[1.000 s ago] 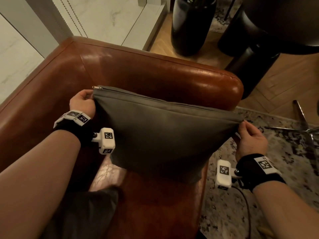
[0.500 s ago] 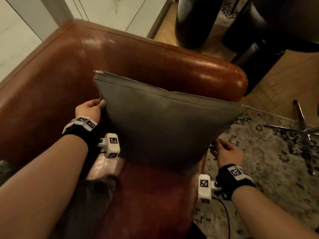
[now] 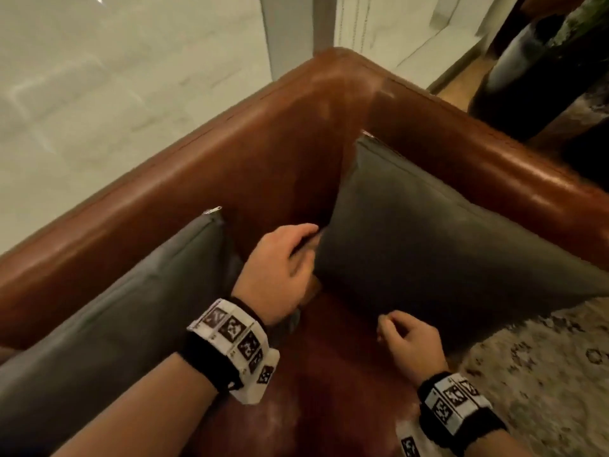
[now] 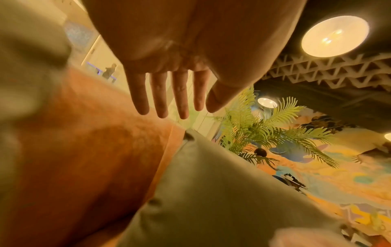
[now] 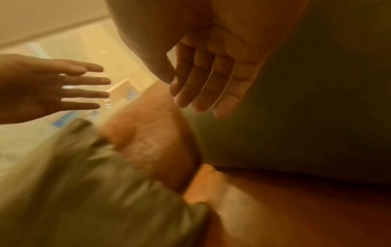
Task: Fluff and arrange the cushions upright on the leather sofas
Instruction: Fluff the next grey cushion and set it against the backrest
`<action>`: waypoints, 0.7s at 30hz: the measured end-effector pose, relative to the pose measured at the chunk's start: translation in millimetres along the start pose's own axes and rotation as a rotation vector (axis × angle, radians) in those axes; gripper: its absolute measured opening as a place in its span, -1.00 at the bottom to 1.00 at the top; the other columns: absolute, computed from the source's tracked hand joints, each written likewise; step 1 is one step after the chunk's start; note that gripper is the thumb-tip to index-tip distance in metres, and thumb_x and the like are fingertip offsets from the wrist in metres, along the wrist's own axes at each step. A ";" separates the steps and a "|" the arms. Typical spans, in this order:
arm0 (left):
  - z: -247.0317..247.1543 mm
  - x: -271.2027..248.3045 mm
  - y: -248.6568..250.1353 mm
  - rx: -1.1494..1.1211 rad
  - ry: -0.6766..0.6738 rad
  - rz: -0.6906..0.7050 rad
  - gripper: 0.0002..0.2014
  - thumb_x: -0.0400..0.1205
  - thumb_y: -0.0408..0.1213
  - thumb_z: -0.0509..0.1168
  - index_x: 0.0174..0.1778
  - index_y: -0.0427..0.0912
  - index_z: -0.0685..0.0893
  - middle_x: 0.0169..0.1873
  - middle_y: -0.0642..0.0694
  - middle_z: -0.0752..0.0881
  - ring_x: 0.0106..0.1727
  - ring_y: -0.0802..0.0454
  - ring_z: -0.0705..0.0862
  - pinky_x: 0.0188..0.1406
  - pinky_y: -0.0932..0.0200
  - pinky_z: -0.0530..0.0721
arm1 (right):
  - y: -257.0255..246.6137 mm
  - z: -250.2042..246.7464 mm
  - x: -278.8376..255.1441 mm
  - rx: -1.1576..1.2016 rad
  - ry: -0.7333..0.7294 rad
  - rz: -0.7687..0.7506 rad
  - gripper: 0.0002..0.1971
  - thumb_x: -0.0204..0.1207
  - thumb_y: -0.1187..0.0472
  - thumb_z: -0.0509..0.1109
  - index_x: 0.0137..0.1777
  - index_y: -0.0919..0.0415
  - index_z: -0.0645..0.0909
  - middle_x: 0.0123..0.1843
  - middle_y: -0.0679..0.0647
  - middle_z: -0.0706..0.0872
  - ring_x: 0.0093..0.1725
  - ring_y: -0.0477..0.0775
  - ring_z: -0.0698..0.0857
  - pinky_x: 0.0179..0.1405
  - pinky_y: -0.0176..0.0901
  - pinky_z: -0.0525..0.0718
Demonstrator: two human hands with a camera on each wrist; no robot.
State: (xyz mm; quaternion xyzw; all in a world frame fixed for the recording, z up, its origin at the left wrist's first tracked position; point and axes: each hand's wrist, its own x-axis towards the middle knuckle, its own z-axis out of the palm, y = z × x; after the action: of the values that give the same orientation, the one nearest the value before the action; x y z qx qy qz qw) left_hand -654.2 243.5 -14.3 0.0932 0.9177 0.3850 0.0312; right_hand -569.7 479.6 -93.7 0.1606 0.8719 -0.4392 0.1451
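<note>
Two grey cushions stand on the brown leather sofa (image 3: 263, 153). The right cushion (image 3: 428, 245) leans upright against the sofa's arm; the left cushion (image 3: 115, 308) leans against the backrest. My left hand (image 3: 286, 258) hovers between them, close to the right cushion's left edge; in the left wrist view my left hand (image 4: 169, 103) shows straight fingers and holds nothing. My right hand (image 3: 407, 344) is just in front of the right cushion's lower edge. In the right wrist view my right hand (image 5: 207, 93) has relaxed fingers and nothing in it.
A pale marble wall (image 3: 99, 94) runs behind the sofa. A patterned rug (image 3: 543, 374) covers the floor to the right. A dark planter (image 3: 543, 61) stands beyond the sofa's arm, with a palm plant (image 4: 264, 125) above it. Bare seat leather (image 3: 329, 374) lies between the cushions.
Both hands have let go of the right cushion, which now stands on its own against the arm. My view has swung left, bringing the second cushion into sight. The right hand moved inward.
</note>
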 end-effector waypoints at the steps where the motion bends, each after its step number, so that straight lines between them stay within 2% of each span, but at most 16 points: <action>1: -14.1 -20.9 -3.3 0.053 0.053 0.026 -0.62 0.62 -0.15 0.27 0.38 -0.02 0.65 0.28 0.06 0.69 0.32 0.11 0.61 0.41 0.18 0.50 | -27.1 12.4 3.9 -0.021 -0.022 -0.129 -0.74 0.60 0.11 0.38 -0.35 -0.02 0.62 -0.43 -0.08 0.71 -0.43 -0.14 0.65 -0.31 -0.09 0.62; 4: -58.1 -72.5 -34.7 0.202 0.294 -0.031 -0.65 0.64 -0.12 0.22 0.34 0.01 0.66 0.32 0.05 0.67 0.41 0.02 0.57 0.49 0.02 0.47 | -118.1 53.2 13.7 -0.050 -0.020 -0.546 -0.83 0.58 0.11 0.36 -0.25 -0.03 0.67 -0.29 -0.15 0.69 -0.23 -0.12 0.66 -0.12 -0.08 0.63; 6: -85.1 -101.9 -65.6 0.347 0.364 -0.207 -0.58 0.67 -0.04 0.11 0.43 0.03 0.58 0.44 0.02 0.60 0.52 -0.10 0.48 0.58 -0.16 0.37 | -178.9 87.8 14.4 -0.067 -0.030 -0.810 -0.84 0.56 0.11 0.32 -0.09 0.11 0.71 -0.11 -0.10 0.70 -0.04 -0.09 0.64 0.05 -0.23 0.59; 8: -104.3 -131.1 -102.0 0.480 0.303 -0.438 -0.50 0.70 0.06 -0.03 0.57 0.09 0.43 0.57 0.01 0.47 0.63 -0.15 0.35 0.66 -0.26 0.20 | -227.2 129.7 13.9 -0.133 -0.095 -1.053 -0.80 0.57 0.13 0.30 0.05 0.15 0.72 0.05 0.00 0.71 0.13 -0.04 0.62 0.22 -0.25 0.54; 10: -117.7 -163.6 -142.5 0.546 0.218 -0.615 -0.45 0.70 0.15 -0.13 0.63 0.17 0.28 0.63 0.01 0.39 0.65 -0.14 0.31 0.67 -0.28 0.14 | -252.7 174.0 15.8 -0.355 -0.225 -1.213 -0.70 0.60 0.08 0.27 0.25 0.10 0.68 0.27 0.04 0.69 0.33 0.06 0.58 0.42 -0.04 0.47; 11: -123.8 -180.8 -161.5 0.567 0.204 -0.663 -0.44 0.70 0.18 -0.16 0.64 0.19 0.26 0.61 0.00 0.41 0.63 -0.14 0.35 0.65 -0.28 0.16 | -257.7 192.2 18.0 -0.530 -0.289 -1.239 -0.63 0.64 0.01 0.22 0.38 0.03 0.61 0.39 0.03 0.64 0.44 0.09 0.52 0.53 0.06 0.37; 13: -136.9 -209.7 -190.2 0.601 0.210 -0.701 -0.42 0.70 0.20 -0.16 0.62 0.14 0.34 0.54 -0.03 0.51 0.56 -0.14 0.45 0.60 -0.24 0.28 | -256.5 210.2 28.2 -0.825 -0.351 -1.232 -0.52 0.69 -0.14 0.06 0.56 -0.07 0.42 0.55 -0.01 0.51 0.59 0.09 0.39 0.66 0.11 0.13; 14: -143.6 -223.5 -202.4 0.612 0.241 -0.703 -0.42 0.71 0.18 -0.15 0.59 0.09 0.42 0.49 -0.06 0.56 0.51 -0.15 0.49 0.58 -0.21 0.33 | -254.1 213.6 34.2 -0.888 -0.350 -1.221 -0.48 0.69 -0.18 0.00 0.60 -0.09 0.36 0.59 -0.02 0.47 0.62 0.08 0.35 0.68 0.08 0.06; 16: -156.2 -242.6 -217.2 0.647 0.314 -0.696 -0.46 0.73 0.10 -0.13 0.49 0.02 0.54 0.39 -0.08 0.64 0.43 -0.16 0.55 0.55 -0.18 0.35 | -249.7 207.3 47.8 -0.881 -0.278 -1.189 -0.43 0.67 -0.21 -0.07 0.60 -0.05 0.37 0.57 -0.01 0.49 0.61 0.08 0.35 0.69 0.04 0.00; 17: -161.0 -250.2 -220.9 0.657 0.339 -0.707 -0.48 0.73 0.07 -0.12 0.45 0.01 0.58 0.33 -0.08 0.68 0.39 -0.16 0.58 0.52 -0.18 0.35 | -246.4 200.5 55.3 -0.852 -0.213 -1.180 -0.43 0.67 -0.21 -0.08 0.57 -0.02 0.42 0.52 0.01 0.54 0.58 0.09 0.39 0.67 0.04 0.03; 19: -166.5 -260.2 -219.8 0.646 0.378 -0.714 -0.51 0.73 0.03 -0.11 0.33 -0.03 0.64 0.16 -0.11 0.73 0.24 -0.21 0.64 0.37 -0.18 0.46 | -238.9 183.6 69.3 -0.816 -0.113 -1.172 -0.49 0.67 -0.19 -0.04 0.42 0.00 0.55 0.35 0.04 0.65 0.43 0.16 0.52 0.57 0.11 0.20; 21: -165.1 -263.0 -208.7 0.687 0.373 -0.694 -0.53 0.73 0.02 -0.10 0.19 -0.09 0.68 -0.03 -0.14 0.74 0.04 -0.26 0.66 0.15 -0.18 0.54 | -231.6 168.4 79.2 -0.784 -0.111 -1.206 -0.54 0.65 -0.17 0.03 0.16 0.09 0.65 0.08 0.10 0.72 0.16 0.28 0.63 0.26 0.17 0.43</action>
State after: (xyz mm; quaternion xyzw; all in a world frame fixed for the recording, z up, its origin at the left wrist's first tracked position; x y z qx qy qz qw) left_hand -448.2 -66.7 -51.0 -0.2815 0.9580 0.0388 -0.0394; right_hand -717.0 224.5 -54.7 -0.4350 0.8937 -0.1050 -0.0314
